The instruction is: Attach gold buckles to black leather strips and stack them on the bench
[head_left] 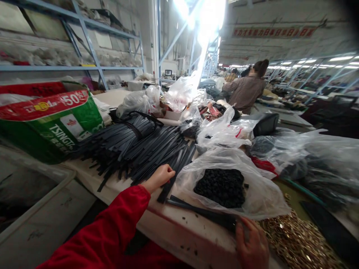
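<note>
My left hand [160, 177], in a red sleeve, is closed with curled fingers over the near edge of a spread of long black strips [157, 149]. Whether a strip is between those fingertips is hidden. At the table's front edge my right hand [251, 241] is closed around one end of a few black strips [202, 210], which lie flat and point left toward my left hand. Just behind these strips, an open clear plastic bag [260, 186] holds many small black pieces [220, 186]. Gold-coloured metal buckles [300, 239] are heaped beside my right hand.
A green and red carton [53, 123] stands at the left, above a pale plastic bin [50, 213]. Filled plastic bags [218, 130] crowd the back of the table [179, 224]. A co-worker [246, 89] stands beyond. Blue shelving [92, 56] lines the left wall.
</note>
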Demonstrator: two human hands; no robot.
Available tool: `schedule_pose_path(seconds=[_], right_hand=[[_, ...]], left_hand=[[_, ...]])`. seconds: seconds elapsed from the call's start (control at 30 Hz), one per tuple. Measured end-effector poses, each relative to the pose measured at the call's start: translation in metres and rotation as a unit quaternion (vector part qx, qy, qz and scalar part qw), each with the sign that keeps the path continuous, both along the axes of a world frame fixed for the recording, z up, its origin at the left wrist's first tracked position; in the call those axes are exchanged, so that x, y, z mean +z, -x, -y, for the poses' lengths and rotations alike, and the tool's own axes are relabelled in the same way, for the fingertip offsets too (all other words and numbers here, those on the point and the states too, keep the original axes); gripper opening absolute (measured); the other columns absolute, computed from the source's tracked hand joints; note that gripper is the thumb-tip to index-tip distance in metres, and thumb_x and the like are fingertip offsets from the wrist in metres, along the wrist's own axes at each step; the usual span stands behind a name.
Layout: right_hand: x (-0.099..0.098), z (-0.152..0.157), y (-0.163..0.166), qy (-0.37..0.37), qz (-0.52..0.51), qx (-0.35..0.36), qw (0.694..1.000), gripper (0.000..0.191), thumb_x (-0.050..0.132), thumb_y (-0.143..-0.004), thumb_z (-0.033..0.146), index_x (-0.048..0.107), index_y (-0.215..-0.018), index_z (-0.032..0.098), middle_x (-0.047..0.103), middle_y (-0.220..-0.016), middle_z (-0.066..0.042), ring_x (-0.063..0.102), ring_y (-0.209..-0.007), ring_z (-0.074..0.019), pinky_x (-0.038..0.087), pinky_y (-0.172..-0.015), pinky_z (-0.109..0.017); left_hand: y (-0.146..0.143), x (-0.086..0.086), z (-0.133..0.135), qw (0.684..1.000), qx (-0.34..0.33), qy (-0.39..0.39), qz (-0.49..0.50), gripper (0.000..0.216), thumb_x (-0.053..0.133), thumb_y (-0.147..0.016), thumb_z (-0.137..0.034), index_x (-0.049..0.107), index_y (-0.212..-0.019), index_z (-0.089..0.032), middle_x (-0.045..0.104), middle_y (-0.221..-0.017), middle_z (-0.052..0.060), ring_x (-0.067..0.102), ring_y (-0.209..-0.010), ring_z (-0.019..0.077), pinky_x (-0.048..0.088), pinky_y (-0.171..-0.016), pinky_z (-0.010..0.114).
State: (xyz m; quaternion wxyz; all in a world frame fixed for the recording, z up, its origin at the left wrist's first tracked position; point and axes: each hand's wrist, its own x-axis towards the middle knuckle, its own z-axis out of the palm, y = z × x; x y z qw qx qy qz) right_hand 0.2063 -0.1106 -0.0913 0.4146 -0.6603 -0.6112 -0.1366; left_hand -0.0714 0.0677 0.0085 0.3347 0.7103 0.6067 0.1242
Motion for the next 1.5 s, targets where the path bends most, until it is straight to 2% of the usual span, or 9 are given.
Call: schedule_pose_path(seconds=[0.2,0.37,0.57,0.73,0.87,1.0,1.17,1.33,1.5], right_hand=[[0.052,0.006,0.067,0.176,-0.293,0.165,0.925,0.035,0.035,-0.088,0.038,0.045,-0.113,0.016,0.061,-0.077,-0.004,0.057,-0.06,-0.0149,0.048,-0.056,-0.028],[0.077,0.014,0.078,0.234,-0.376,0.182,0.878,0.03,0.043,-0.085,0.043,0.051,-0.07,0.018,0.044,-0.051,0.005,0.043,-0.044,-0.0092,0.037,-0.041,-0.019],[0.089,0.016,0.052,0.26,-0.276,0.241,0.893,0.024,0.045,-0.085,0.037,0.055,-0.075,0.018,0.05,-0.059,0.003,0.048,-0.053,-0.0107,0.041,-0.049,-0.02],[0.091,-0.029,0.027,0.228,-0.168,0.177,0.942,0.022,0.041,-0.087,0.033,0.056,-0.081,0.018,0.055,-0.066,0.0,0.053,-0.061,-0.0139,0.043,-0.057,-0.023],[0.074,-0.076,0.004,0.27,0.063,0.091,0.957,0.014,0.046,-0.083,0.02,0.059,-0.087,0.017,0.059,-0.083,-0.006,0.057,-0.072,-0.0169,0.042,-0.065,-0.027],[0.053,-0.099,-0.004,0.324,0.128,0.104,0.932,0.012,0.052,-0.077,0.011,0.062,-0.077,0.019,0.056,-0.074,-0.004,0.054,-0.062,-0.0152,0.036,-0.056,-0.025],[0.05,-0.101,-0.009,0.33,0.128,0.109,0.929,0.009,0.054,-0.077,0.012,0.059,-0.071,0.017,0.055,-0.075,-0.006,0.054,-0.067,-0.0179,0.036,-0.059,-0.028],[0.073,-0.078,0.003,0.245,-0.112,0.133,0.954,0.013,0.053,-0.08,0.028,0.055,-0.072,0.018,0.057,-0.075,-0.004,0.053,-0.07,-0.0179,0.04,-0.065,-0.029],[0.087,-0.036,0.034,0.252,-0.507,0.124,0.815,0.032,0.062,-0.072,0.045,0.059,-0.089,0.018,0.055,-0.062,0.003,0.049,-0.054,-0.0114,0.041,-0.053,-0.024]], left_hand=[[-0.033,0.003,0.097,0.93,-0.067,0.17,0.318,0.02,0.045,-0.078,-0.026,0.05,-0.091,-0.012,0.06,-0.072,0.002,0.059,-0.057,0.0094,0.04,-0.046,0.016],[-0.047,-0.007,0.156,0.888,-0.088,0.25,0.375,0.024,0.042,-0.082,-0.033,0.051,-0.089,-0.012,0.06,-0.071,0.003,0.057,-0.057,0.011,0.04,-0.047,0.019],[-0.041,0.009,0.143,0.941,-0.259,-0.185,0.112,0.02,0.049,-0.082,-0.031,0.06,-0.091,-0.017,0.062,-0.099,0.009,0.054,-0.098,0.0234,0.04,-0.085,0.037],[-0.05,0.005,0.107,0.945,-0.278,-0.169,-0.007,0.02,0.043,-0.084,-0.025,0.059,-0.078,-0.016,0.064,-0.072,0.006,0.06,-0.068,0.0184,0.043,-0.063,0.027],[-0.059,0.009,0.09,0.974,-0.192,0.025,0.121,0.021,0.034,-0.083,-0.023,0.054,-0.079,-0.015,0.058,-0.062,0.002,0.053,-0.051,0.0114,0.038,-0.049,0.022],[-0.065,0.008,0.082,0.886,-0.081,0.346,0.298,0.019,0.034,-0.078,-0.015,0.049,-0.089,-0.014,0.054,-0.058,-0.004,0.043,-0.038,0.0059,0.031,-0.037,0.017],[-0.064,-0.002,0.083,0.825,-0.023,0.426,0.37,0.019,0.041,-0.075,-0.017,0.052,-0.09,-0.013,0.056,-0.059,-0.004,0.044,-0.039,0.0043,0.031,-0.036,0.015],[-0.061,-0.002,0.091,0.811,-0.027,0.439,0.386,0.023,0.045,-0.073,-0.021,0.052,-0.094,-0.013,0.058,-0.06,-0.003,0.046,-0.04,0.0052,0.031,-0.037,0.015],[-0.057,0.009,0.107,0.815,-0.074,0.425,0.388,0.032,0.046,-0.074,-0.031,0.056,-0.099,-0.014,0.058,-0.066,-0.001,0.042,-0.043,0.0054,0.028,-0.039,0.017]])
